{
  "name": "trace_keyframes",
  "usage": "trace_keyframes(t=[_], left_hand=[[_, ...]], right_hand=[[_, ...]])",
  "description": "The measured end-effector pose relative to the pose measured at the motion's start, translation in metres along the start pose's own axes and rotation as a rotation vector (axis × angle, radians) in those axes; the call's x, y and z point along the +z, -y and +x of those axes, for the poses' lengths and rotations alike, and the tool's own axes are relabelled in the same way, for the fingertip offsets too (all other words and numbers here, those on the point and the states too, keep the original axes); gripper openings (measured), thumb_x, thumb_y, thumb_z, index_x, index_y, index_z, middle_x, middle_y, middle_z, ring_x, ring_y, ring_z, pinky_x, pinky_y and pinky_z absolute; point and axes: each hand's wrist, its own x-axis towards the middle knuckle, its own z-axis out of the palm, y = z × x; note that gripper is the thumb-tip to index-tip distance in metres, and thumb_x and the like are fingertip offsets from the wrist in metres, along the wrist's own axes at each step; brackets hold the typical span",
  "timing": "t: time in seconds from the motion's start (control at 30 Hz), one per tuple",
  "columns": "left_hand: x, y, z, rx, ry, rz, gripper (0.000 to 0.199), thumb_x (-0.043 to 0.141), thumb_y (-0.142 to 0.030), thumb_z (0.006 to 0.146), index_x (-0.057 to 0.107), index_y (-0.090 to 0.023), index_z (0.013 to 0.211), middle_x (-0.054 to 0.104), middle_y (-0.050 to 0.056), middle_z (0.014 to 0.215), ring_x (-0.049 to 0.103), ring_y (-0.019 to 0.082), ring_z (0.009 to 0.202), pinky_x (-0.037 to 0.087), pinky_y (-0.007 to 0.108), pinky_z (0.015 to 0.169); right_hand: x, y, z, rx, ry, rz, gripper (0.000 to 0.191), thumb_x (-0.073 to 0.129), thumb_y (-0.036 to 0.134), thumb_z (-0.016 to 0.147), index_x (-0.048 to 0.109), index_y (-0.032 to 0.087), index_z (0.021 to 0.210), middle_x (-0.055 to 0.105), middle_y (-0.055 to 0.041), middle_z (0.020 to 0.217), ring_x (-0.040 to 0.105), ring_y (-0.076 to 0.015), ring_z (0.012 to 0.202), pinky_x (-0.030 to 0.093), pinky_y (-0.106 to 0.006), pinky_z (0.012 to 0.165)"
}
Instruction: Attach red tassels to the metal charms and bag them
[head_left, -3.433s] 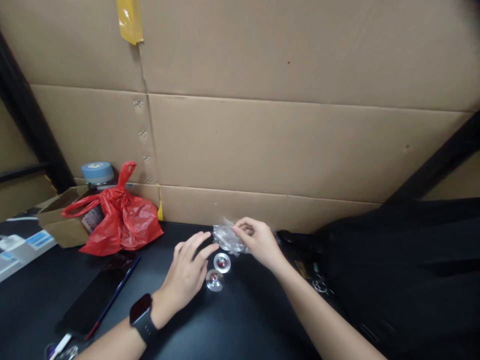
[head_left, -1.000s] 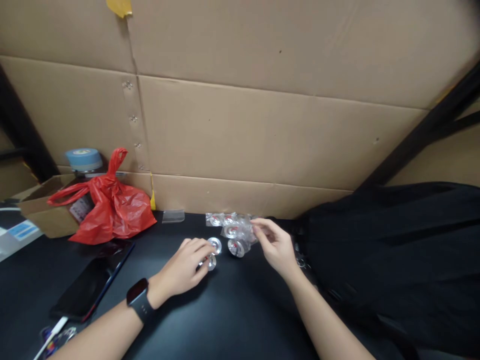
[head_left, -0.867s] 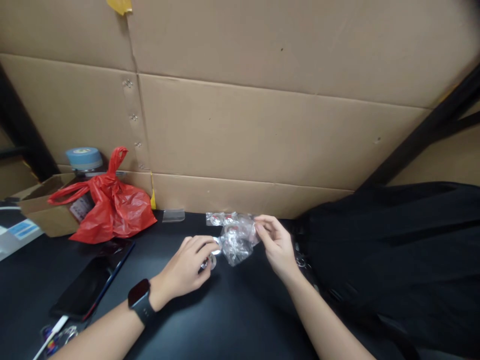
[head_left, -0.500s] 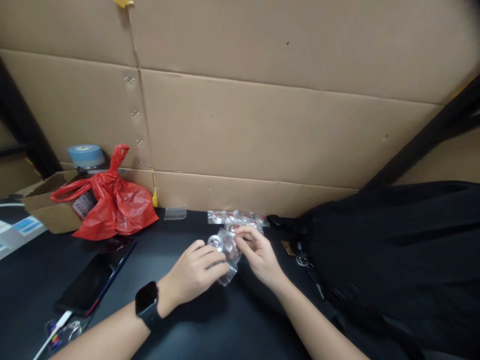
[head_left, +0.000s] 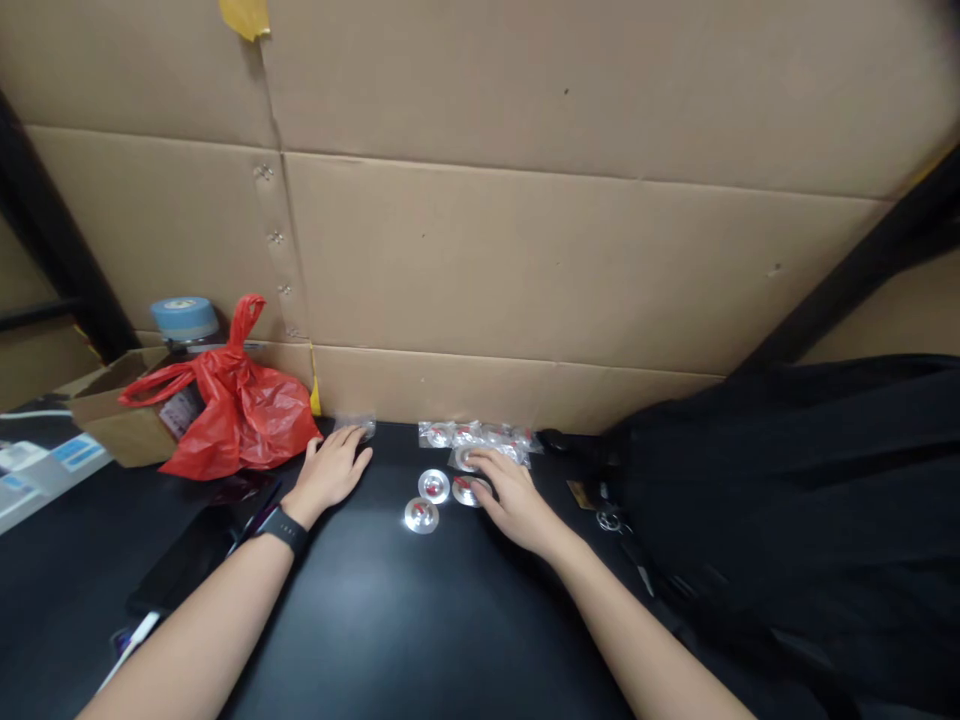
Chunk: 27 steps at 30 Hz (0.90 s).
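while resting the spread, ungrasping left hand (head_left: 334, 472) at a clear wrapper (head_left: 366, 424) and the loosely curved right hand (head_left: 514, 500), cannot tell if pinching, at a silver disc (head_left: 463, 491) on the worktop (head_left: 420, 620), seemingly amid unwrapping; next requiring a careful pinch.

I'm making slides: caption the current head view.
Left hand at clear plastic, right hand at a silvery disc, two more discs nearby on a black table.

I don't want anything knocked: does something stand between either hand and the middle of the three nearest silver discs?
Between the right hand and the middle disc lies another silver disc, partly hidden by that hand. From the left hand, nothing visible stands in the way.
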Motion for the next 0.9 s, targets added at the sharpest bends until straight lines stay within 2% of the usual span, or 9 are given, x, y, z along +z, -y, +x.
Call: trace_keyframes(t=[0.1,0.3,0.43,0.57,0.67,0.77,0.83,0.9], left_hand=[[0.002,-0.001,0.0,0.0,0.041,-0.002,0.047,0.036,-0.042,0.102,0.053,-0.025,0.143,0.049,0.013,0.155,0.044,0.031,0.142,0.031,0.059,0.111],[0.001,0.0,0.001,-0.002,0.046,0.005,0.048,0.037,-0.044,0.102,0.055,-0.027,0.143,0.038,0.011,0.163,0.043,0.034,0.141,0.033,0.059,0.111],[0.003,0.0,-0.001,-0.002,0.012,0.019,0.047,0.04,-0.044,0.102,0.053,-0.03,0.144,0.037,0.009,0.163,0.037,0.034,0.144,0.033,0.058,0.111],[-0.002,-0.003,-0.005,0.024,-0.026,-0.002,0.046,0.043,-0.039,0.101,0.049,-0.029,0.146,0.037,0.009,0.163,0.037,0.033,0.144,0.034,0.058,0.11],[-0.008,-0.011,-0.009,0.061,-0.07,-0.047,0.04,0.044,-0.036,0.101,0.053,-0.027,0.139,0.044,0.01,0.157,0.041,0.031,0.141,0.036,0.056,0.108],[-0.012,-0.027,-0.014,0.131,-0.098,-0.145,0.035,0.042,-0.036,0.102,0.057,-0.026,0.132,0.052,0.01,0.15,0.045,0.027,0.138,0.037,0.051,0.108],[-0.012,-0.043,-0.02,0.188,-0.058,-0.252,0.035,0.04,-0.037,0.103,0.057,-0.026,0.133,0.052,0.009,0.15,0.046,0.025,0.139,0.037,0.048,0.109],[-0.011,-0.06,-0.026,0.267,0.044,-0.348,0.038,0.039,-0.04,0.104,0.054,-0.028,0.138,0.051,0.009,0.153,0.046,0.023,0.141,0.038,0.046,0.11]], right_hand=[[0.007,-0.01,0.001,0.069,0.042,-0.14,0.043,0.036,0.019,0.099,0.059,0.022,0.136,0.056,-0.0135,0.146,0.048,-0.0299,0.137,0.039,-0.054,0.108],[0.014,-0.015,0.007,0.054,0.091,-0.227,0.05,0.035,0.016,0.098,0.056,0.026,0.142,0.052,-0.0122,0.151,0.043,-0.0306,0.14,0.035,-0.057,0.108],[0.01,-0.017,0.007,0.064,0.138,-0.167,0.044,0.036,0.02,0.1,0.058,0.026,0.137,0.056,-0.0119,0.147,0.048,-0.03,0.136,0.037,-0.055,0.104],[0.002,-0.021,0.007,0.078,0.14,-0.125,0.031,0.052,0.028,0.097,0.064,0.027,0.125,0.066,-0.0105,0.133,0.058,-0.0323,0.124,0.039,-0.054,0.099],[0.0,-0.022,0.008,0.077,0.065,-0.119,0.023,0.056,0.029,0.095,0.068,0.026,0.114,0.073,-0.0093,0.118,0.066,-0.0308,0.11,0.041,-0.051,0.096],[0.002,-0.021,0.011,0.059,-0.08,-0.076,0.022,0.051,0.03,0.098,0.07,0.023,0.106,0.076,-0.0087,0.104,0.07,-0.0277,0.096,0.045,-0.045,0.091],[0.001,-0.02,0.013,0.047,-0.205,-0.025,0.024,0.048,0.032,0.099,0.07,0.022,0.103,0.077,-0.0091,0.101,0.072,-0.0271,0.093,0.048,-0.042,0.088],[-0.002,-0.016,0.013,0.033,-0.31,0.034,0.025,0.048,0.034,0.099,0.07,0.022,0.102,0.077,-0.0092,0.103,0.072,-0.027,0.093,0.051,-0.04,0.086]])
